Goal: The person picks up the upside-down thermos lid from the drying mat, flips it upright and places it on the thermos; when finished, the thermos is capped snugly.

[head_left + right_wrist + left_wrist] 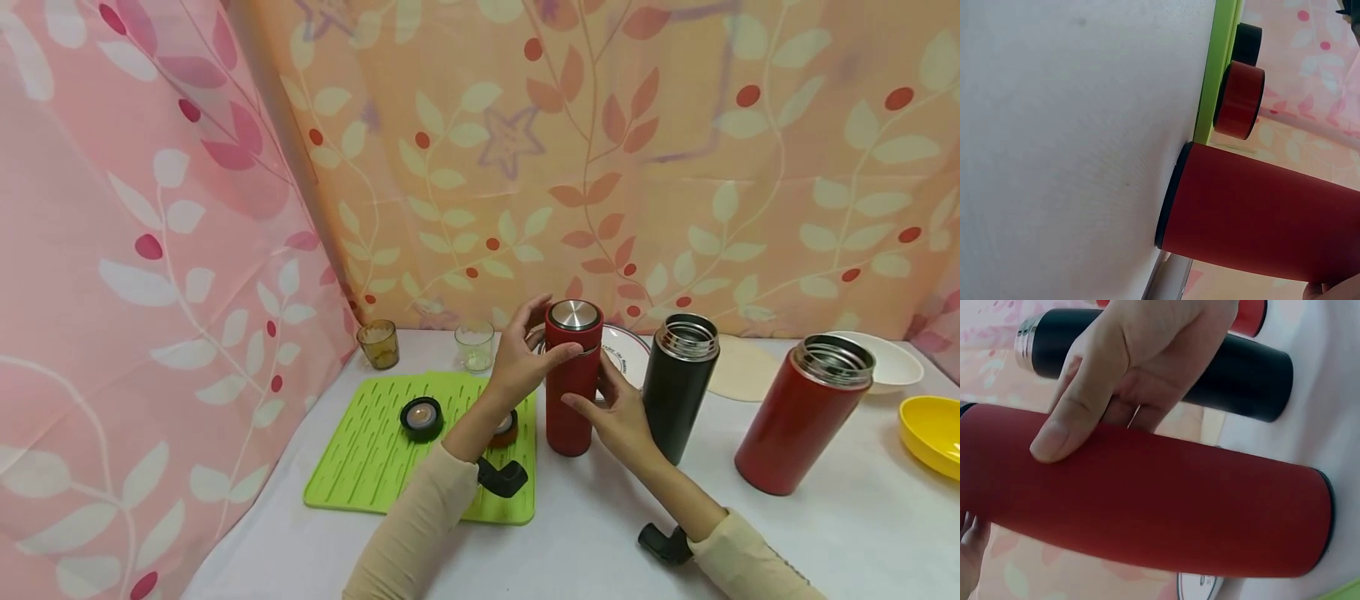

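A red thermos flask (567, 408) stands upright on the table, its red lid (575, 316) with a steel disc on top. My left hand (521, 354) grips the lid end, thumb across the front and fingers behind. Lower down, my right hand (622, 412) holds the flask's body; its thumb lies along the red side in the left wrist view. The flask's base (1175, 197) touches the white cloth. Just right of my right hand is a lidless black flask (681, 387). A wider lidless red flask (802, 417) stands farther right.
On a green drying mat (360, 467) lie a black lid (422, 418) and a red lid (504, 429). An amber glass (378, 344) and a clear glass (475, 346) stand behind. A plate (628, 354), white bowl (885, 362) and yellow bowl (930, 433) sit rightward.
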Demonstrator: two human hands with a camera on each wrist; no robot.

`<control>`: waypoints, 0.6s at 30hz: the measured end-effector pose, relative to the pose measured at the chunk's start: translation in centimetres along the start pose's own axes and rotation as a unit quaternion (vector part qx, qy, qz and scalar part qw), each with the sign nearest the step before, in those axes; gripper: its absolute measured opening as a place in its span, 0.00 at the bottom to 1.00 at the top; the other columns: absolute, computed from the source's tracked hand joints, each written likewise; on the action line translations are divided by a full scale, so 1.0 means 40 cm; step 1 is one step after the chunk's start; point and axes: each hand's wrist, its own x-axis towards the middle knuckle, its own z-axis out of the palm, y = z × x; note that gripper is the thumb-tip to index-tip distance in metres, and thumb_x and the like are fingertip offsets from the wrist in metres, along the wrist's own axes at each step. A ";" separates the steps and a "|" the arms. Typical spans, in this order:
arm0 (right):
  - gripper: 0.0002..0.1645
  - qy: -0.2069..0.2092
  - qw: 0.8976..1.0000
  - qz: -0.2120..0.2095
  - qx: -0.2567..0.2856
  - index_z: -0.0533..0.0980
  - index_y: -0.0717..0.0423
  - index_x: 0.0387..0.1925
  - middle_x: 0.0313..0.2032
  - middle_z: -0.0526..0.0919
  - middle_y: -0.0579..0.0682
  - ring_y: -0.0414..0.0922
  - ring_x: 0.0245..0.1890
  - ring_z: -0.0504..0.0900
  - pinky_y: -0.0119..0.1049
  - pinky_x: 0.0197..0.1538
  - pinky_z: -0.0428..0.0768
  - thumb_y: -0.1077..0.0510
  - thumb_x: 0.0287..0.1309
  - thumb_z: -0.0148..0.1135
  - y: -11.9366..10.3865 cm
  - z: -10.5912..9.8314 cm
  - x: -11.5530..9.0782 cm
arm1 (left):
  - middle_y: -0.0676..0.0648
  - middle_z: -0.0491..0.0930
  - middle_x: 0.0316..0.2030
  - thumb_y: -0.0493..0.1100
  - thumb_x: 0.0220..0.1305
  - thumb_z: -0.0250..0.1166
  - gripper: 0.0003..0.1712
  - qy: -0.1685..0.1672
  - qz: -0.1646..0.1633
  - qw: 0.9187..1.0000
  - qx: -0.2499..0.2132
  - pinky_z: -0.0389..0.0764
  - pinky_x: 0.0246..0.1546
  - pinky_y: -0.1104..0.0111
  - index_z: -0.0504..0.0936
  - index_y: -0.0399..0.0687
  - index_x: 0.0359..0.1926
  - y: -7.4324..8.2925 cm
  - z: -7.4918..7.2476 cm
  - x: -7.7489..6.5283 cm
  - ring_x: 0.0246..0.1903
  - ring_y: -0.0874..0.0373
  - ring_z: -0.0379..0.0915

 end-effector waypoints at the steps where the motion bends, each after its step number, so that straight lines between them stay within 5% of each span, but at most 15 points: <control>1: 0.49 0.000 1.000 -0.001 0.000 0.50 0.43 0.70 0.64 0.66 0.52 0.51 0.60 0.71 0.43 0.57 0.72 0.55 0.51 0.66 0.004 0.000 0.000 | 0.35 0.65 0.59 0.41 0.53 0.68 0.41 0.015 -0.004 1.000 0.004 0.70 0.59 0.62 0.58 0.34 0.64 -0.010 0.006 0.002 0.56 0.45 0.68; 6: 0.48 0.002 1.000 -0.010 0.007 0.52 0.41 0.70 0.64 0.67 0.51 0.50 0.60 0.71 0.43 0.58 0.71 0.54 0.51 0.67 0.008 0.001 -0.001 | 0.34 0.68 0.55 0.37 0.53 0.68 0.35 0.054 -0.016 0.998 -0.004 0.73 0.56 0.63 0.62 0.30 0.59 -0.007 0.018 0.000 0.52 0.46 0.71; 12: 0.48 0.003 1.000 -0.021 0.009 0.53 0.41 0.69 0.63 0.67 0.50 0.49 0.59 0.72 0.45 0.58 0.71 0.55 0.51 0.67 0.009 0.002 0.001 | 0.33 0.69 0.57 0.33 0.60 0.60 0.29 0.006 0.009 0.998 -0.057 0.71 0.58 0.65 0.63 0.32 0.62 -0.051 -0.006 0.003 0.58 0.45 0.68; 18: 0.48 0.001 1.000 -0.017 0.008 0.52 0.41 0.69 0.63 0.67 0.51 0.50 0.59 0.72 0.42 0.57 0.72 0.54 0.51 0.67 0.008 0.002 0.000 | 0.40 0.67 0.58 0.58 0.48 0.68 0.45 0.030 -0.009 0.999 -0.014 0.72 0.57 0.68 0.62 0.39 0.62 -0.071 0.006 0.013 0.54 0.51 0.71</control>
